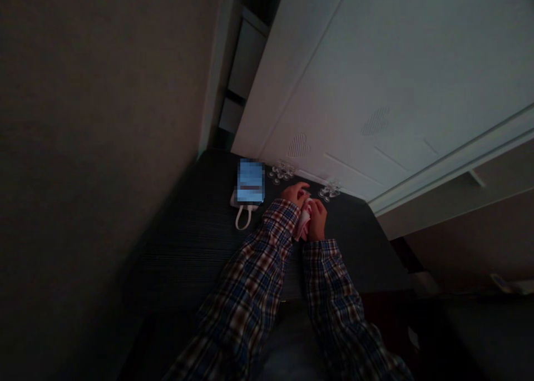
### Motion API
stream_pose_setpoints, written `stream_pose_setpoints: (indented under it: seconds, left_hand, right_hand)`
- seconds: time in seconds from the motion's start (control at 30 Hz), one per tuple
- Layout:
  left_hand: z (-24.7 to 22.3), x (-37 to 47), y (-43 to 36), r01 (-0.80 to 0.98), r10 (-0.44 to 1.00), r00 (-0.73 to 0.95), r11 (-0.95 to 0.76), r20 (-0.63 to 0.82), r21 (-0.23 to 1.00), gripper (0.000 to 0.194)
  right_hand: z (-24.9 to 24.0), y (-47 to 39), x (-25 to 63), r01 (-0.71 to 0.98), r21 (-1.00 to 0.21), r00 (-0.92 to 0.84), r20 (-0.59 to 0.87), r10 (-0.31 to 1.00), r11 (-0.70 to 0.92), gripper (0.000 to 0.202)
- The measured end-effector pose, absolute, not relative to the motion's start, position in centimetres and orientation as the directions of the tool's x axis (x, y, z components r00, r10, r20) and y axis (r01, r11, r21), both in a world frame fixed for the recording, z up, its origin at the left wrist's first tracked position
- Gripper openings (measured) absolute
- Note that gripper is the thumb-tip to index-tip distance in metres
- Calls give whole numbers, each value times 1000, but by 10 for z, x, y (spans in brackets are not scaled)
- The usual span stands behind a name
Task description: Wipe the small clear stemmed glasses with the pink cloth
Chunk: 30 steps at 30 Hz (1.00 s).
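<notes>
My right hand (317, 219) is closed on a crumpled pink and white cloth (304, 223), which hangs down between my wrists. Just left of it, my left hand (294, 193) has its fingers curled over at the cloth's upper end. What those fingers grip is too small and dark to make out. Beyond my hands, a cluster of small clear glass-like pieces (281, 171) stands on the dark table (196, 253). A second clear cluster (330, 190) sits to the right, past my right hand.
A phone with a lit, blurred screen (251, 181) rests left of my hands, with a pale strap loop (243, 218) below it. A white panel with heart patterns (375, 64) rises behind the table. A wall (104, 119) borders the left side.
</notes>
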<state>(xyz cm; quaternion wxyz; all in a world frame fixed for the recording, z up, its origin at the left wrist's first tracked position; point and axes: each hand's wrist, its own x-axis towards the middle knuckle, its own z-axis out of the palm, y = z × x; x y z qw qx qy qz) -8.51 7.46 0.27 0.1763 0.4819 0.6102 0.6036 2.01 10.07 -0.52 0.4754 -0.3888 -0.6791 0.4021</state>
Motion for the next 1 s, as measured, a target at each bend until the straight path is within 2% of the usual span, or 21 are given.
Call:
stream_pose_setpoints:
  seconds: [0.3,0.5,0.67,0.8,0.9,1.0]
  left_hand:
    - [5,-86,74,364,799,-489,-179,351,914,40]
    - [3,-82,76,403,805,-471,-168,361,900,27]
    - [-3,-81,78,366,810,-476,-171,342,915,24]
    - [-5,-81,79,354,784,-489,-222,382,909,22]
    - [-5,-81,80,303,731,-546,-284,410,910,21]
    - [-5,-82,82,218,709,-609,-280,355,935,23]
  right_hand:
    - [-4,100,21,158,-913,-213,341,916,377,25]
    - [-5,100,22,157,-912,-215,343,914,379,26]
    - [-5,101,22,170,-914,-220,330,918,369,27]
    - [-5,101,21,177,-914,-232,322,918,365,27]
    - [-6,101,21,180,-913,-238,321,917,366,26]
    - [-7,102,22,181,-911,-241,325,915,371,26]
